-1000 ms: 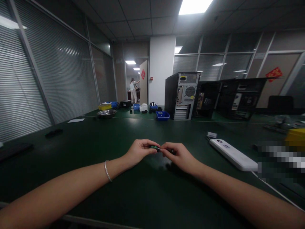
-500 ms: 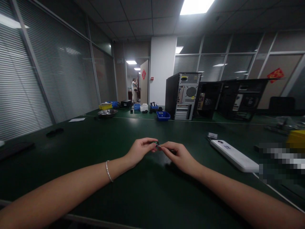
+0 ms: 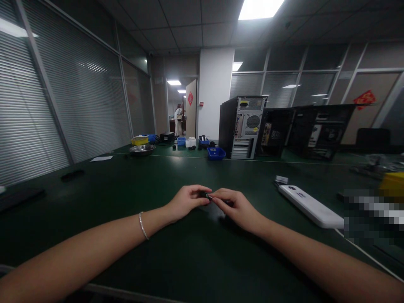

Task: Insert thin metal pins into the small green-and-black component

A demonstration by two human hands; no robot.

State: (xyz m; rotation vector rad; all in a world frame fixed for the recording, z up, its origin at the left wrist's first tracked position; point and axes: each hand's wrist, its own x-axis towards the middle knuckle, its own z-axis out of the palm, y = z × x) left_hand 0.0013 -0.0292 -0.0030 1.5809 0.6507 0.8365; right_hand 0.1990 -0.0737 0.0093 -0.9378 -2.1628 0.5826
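Note:
Above the middle of the dark green table (image 3: pixel 176 252), my two hands meet at the fingertips. My left hand (image 3: pixel 186 203) has thumb and fingers curled round a small dark green piece (image 3: pixel 206 195), too small and dim to name. From the other side, thumb and index finger of my right hand (image 3: pixel 237 208) pinch the light, metallic-looking end of that piece. Whether it is one part or two joined parts, I cannot tell. The fingers hide most of it. A bracelet (image 3: pixel 143 226) circles my left wrist.
Right of my hands lies a white power bank (image 3: pixel 311 206) with a cable. Further back stand a computer tower (image 3: pixel 243 128), a blue tray (image 3: pixel 216 155), a metal bowl (image 3: pixel 142 150) and a yellow basket (image 3: pixel 139 140). A person (image 3: pixel 178 120) stands beyond the doorway.
My left thumb and fingers have spread a little apart around the small piece and moved slightly lower. My right hand has barely moved. The distant person has turned.

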